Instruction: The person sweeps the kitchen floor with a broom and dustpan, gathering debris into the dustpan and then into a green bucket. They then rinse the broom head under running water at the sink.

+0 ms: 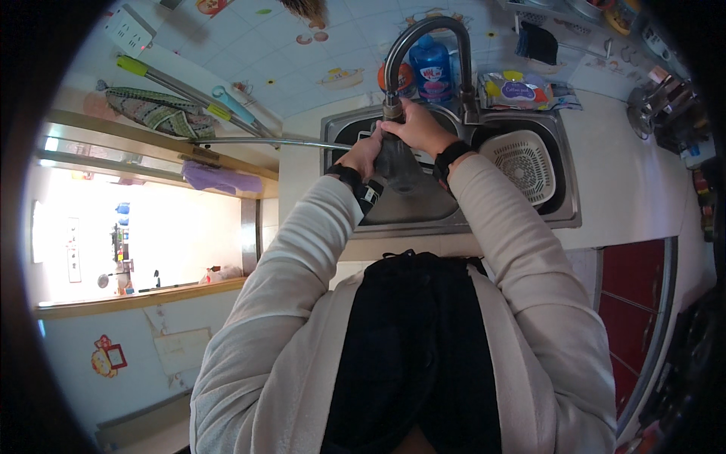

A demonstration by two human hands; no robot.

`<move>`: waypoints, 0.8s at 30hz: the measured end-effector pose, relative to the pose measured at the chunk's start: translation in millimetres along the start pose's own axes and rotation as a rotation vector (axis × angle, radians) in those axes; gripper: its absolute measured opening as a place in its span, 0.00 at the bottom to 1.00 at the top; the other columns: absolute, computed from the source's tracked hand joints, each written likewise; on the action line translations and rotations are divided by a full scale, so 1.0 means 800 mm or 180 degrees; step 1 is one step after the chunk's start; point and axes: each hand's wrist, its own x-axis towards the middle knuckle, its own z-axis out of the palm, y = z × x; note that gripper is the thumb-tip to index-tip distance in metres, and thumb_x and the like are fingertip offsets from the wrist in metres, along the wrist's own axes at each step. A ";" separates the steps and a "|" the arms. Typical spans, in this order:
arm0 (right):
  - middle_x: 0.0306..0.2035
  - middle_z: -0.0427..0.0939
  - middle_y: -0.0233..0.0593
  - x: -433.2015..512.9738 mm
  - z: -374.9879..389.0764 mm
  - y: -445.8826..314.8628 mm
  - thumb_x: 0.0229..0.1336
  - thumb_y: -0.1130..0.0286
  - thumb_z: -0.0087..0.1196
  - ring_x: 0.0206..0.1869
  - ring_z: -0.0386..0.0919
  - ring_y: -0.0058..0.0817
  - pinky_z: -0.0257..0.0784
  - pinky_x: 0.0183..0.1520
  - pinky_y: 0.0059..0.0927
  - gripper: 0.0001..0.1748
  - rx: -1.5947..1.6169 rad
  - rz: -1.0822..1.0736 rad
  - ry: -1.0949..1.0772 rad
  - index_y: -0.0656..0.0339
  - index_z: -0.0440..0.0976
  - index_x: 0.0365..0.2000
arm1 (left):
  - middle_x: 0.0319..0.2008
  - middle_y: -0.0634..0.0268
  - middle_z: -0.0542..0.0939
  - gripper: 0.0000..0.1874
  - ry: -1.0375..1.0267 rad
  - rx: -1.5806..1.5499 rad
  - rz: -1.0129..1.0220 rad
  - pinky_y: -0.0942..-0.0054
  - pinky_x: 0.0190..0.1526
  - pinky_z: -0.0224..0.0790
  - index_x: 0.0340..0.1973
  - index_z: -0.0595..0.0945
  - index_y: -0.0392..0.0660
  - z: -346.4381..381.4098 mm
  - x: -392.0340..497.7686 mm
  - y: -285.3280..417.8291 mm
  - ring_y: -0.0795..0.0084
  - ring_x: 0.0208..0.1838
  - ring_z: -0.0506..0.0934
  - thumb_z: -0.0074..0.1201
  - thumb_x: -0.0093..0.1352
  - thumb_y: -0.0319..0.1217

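Under the spout of the metal gooseneck faucet (392, 103), both hands grip a grey, partly see-through thing (397, 164). It hangs over the left basin of the steel sink (405, 228), and whether it is a bag or a container I cannot tell. My left hand (366, 154) holds its left side. On the upper right, my right hand (422, 129) has its thumb across the top edge, with fingers close beside the spout's end. Dark bands circle both wrists. A pale thing in the basin behind is mostly hidden.
A cream plastic strainer basket (524, 167) sits in the right basin. Behind the faucet stand a blue detergent bottle (432, 71) and an orange container (404, 79). A cotton pad pack (517, 91) lies at the back. A metal rod (278, 142) reaches the sink's left edge.
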 end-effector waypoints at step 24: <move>0.39 0.78 0.45 -0.002 0.001 -0.013 0.49 0.69 0.61 0.44 0.76 0.37 0.68 0.49 0.34 0.21 0.0121 0.0110 0.0024 0.65 0.70 0.43 | 0.36 0.53 0.80 0.14 0.0770 0.1623 0.1087 0.66 0.37 0.71 0.46 0.76 0.33 0.000 0.003 0.001 0.60 0.39 0.80 0.49 0.68 0.29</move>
